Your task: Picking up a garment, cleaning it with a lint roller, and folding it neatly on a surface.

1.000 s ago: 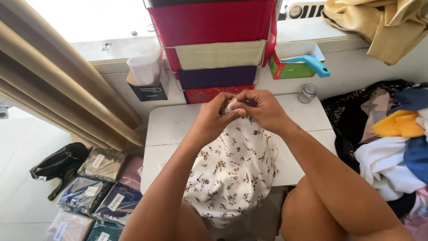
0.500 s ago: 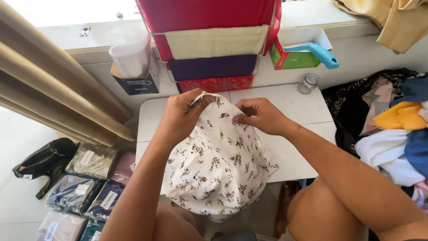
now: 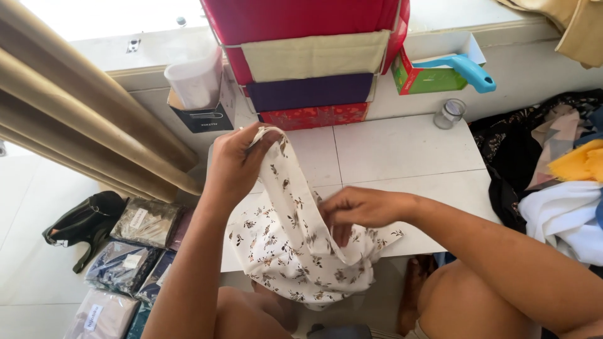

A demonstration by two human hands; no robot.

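Left hand, centre-left of the frame, pinching the top edge of a white floral cloth and lifting it above the white table. Right hand, at centre, fingers curled into the cloth's middle fold. Cloth hanging loose over the table's near edge at lower centre; apparently only half gathered, not yet folded flat

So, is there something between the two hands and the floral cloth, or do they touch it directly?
Nothing visible is between them. The left hand pinches the top of the floral cloth, and the right hand rests on its folds lower down.
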